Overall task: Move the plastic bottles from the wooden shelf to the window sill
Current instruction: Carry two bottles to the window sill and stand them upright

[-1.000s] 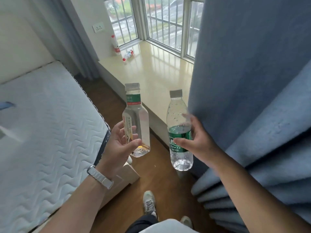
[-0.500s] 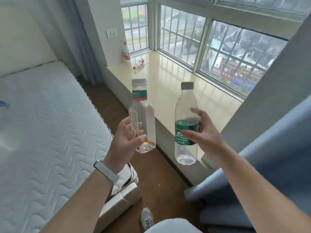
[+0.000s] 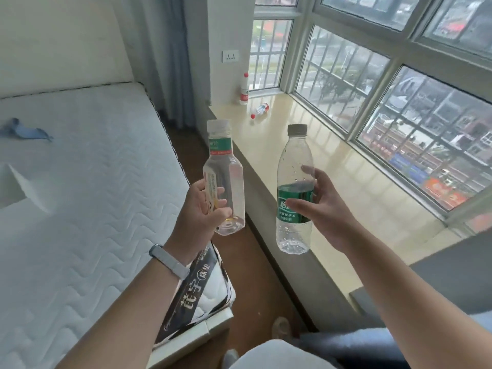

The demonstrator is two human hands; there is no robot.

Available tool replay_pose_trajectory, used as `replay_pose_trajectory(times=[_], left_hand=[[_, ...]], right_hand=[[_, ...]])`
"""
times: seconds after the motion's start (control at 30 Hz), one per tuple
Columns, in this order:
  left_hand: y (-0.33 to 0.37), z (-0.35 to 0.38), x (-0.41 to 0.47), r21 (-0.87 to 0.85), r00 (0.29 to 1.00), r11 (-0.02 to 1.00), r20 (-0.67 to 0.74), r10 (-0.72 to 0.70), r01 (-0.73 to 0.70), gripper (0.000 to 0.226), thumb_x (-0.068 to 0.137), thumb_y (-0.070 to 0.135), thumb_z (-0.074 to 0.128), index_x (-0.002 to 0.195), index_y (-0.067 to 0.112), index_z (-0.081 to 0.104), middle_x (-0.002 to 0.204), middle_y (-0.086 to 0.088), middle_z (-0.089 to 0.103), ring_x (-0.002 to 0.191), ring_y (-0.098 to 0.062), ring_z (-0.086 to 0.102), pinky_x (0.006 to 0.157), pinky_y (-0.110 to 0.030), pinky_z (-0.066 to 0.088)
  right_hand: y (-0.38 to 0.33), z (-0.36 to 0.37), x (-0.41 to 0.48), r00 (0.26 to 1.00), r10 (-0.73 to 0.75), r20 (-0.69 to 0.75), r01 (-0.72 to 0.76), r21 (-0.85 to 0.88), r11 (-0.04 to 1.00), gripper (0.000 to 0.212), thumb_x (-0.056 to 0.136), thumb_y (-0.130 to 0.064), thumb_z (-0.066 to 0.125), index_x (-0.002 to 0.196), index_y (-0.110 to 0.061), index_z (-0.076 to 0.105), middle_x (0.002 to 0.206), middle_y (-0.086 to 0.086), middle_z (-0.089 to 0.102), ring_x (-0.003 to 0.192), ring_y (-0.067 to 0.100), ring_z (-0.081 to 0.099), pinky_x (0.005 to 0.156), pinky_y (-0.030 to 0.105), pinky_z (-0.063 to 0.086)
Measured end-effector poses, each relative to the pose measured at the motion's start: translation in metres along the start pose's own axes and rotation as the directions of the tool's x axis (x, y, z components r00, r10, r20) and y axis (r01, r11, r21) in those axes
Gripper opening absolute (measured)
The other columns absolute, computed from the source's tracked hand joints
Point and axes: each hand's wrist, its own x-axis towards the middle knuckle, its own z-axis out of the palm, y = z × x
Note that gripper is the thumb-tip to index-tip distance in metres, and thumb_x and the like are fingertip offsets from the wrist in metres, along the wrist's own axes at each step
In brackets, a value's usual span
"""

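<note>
My left hand [image 3: 199, 209] grips a clear square-sided bottle [image 3: 226, 179] with a green neck label, upright, over the floor gap beside the bed. My right hand [image 3: 322, 209] grips a round clear bottle [image 3: 294, 187] with a green label and grey cap, upright, just above the near edge of the cream window sill [image 3: 332, 166]. Far along the sill, a red-capped bottle [image 3: 243, 89] stands by the wall and another red-capped bottle [image 3: 260, 110] lies on its side. The wooden shelf is out of view.
A white quilted mattress [image 3: 80, 195] fills the left, with a blue cloth [image 3: 24, 130] on it. A narrow strip of wooden floor [image 3: 247, 283] runs between bed and sill. Barred windows [image 3: 399, 102] back the sill. Blue curtain fabric [image 3: 372, 344] bunches at lower right.
The view swung right and up past the blue curtain, revealing more window and sill. Both hands kept their bottles and carried them forward toward the sill.
</note>
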Motion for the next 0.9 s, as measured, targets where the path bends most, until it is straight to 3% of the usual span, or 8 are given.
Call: replay_pose_trajectory(times=[0.1,0.23,0.33,0.47,0.7,0.9], left_hand=[[-0.009,-0.022,0.011,0.019,0.998,1.000,-0.059,-0.022,0.023,0.059,0.071,0.028,0.074,0.124,0.030,0.049,0.127,0.002,0.064,0.112,-0.016,0.069,0.095,-0.049,0.058],[-0.013,-0.036,0.033,0.025,0.989,0.999,-0.141,-0.032,0.036,0.053,0.073,0.025,0.074,0.119,0.037,0.049,0.123,0.006,0.063,0.108,-0.010,0.069,0.093,-0.043,0.059],[-0.016,-0.037,0.058,0.019,0.982,0.998,-0.179,-0.053,0.058,0.056,0.065,0.037,0.075,0.115,0.038,0.050,0.122,0.005,0.064,0.107,-0.012,0.069,0.090,-0.038,0.059],[-0.020,-0.028,0.104,0.011,0.972,0.997,-0.223,-0.076,0.081,0.056,0.062,0.039,0.075,0.113,0.040,0.052,0.118,0.008,0.065,0.108,-0.015,0.069,0.089,-0.037,0.058],[-0.018,0.004,0.213,0.003,0.955,0.988,-0.259,-0.147,0.153,0.058,0.061,0.034,0.078,0.114,0.038,0.055,0.115,0.012,0.068,0.107,-0.013,0.070,0.097,-0.052,0.055],[-0.012,0.037,0.300,-0.008,0.948,0.987,-0.279,-0.155,0.160,0.058,0.064,0.033,0.078,0.117,0.035,0.055,0.123,0.002,0.067,0.114,-0.022,0.068,0.099,-0.058,0.053]], right_hand=[[-0.005,0.019,0.028,0.998,-0.002,0.067,0.002,-0.002,1.000,0.082,0.066,-0.018,0.077,0.138,-0.030,0.040,0.124,0.009,0.057,0.101,0.022,0.069,0.075,0.034,0.059],[-0.003,0.032,0.068,0.991,-0.021,0.129,0.015,0.048,0.999,0.068,0.069,-0.006,0.077,0.124,-0.033,0.048,0.115,0.005,0.064,0.098,0.018,0.070,0.075,0.033,0.060],[0.006,0.031,0.102,0.987,-0.019,0.161,0.010,0.055,0.998,0.062,0.080,0.007,0.074,0.115,-0.037,0.049,0.110,0.001,0.063,0.088,0.007,0.071,0.071,0.026,0.058],[0.014,0.020,0.160,0.981,-0.005,0.191,-0.013,0.095,0.995,0.061,0.069,-0.010,0.075,0.116,-0.037,0.049,0.113,0.003,0.064,0.096,0.014,0.070,0.074,0.030,0.059],[0.021,-0.021,0.280,0.969,0.018,0.245,-0.053,0.140,0.989,0.064,0.071,-0.013,0.076,0.125,-0.033,0.048,0.120,0.006,0.064,0.105,0.021,0.068,0.078,0.035,0.058],[0.027,-0.057,0.369,0.962,0.046,0.268,-0.085,0.135,0.987,0.061,0.072,-0.013,0.076,0.120,-0.039,0.049,0.118,0.006,0.064,0.102,0.019,0.069,0.076,0.033,0.057]])
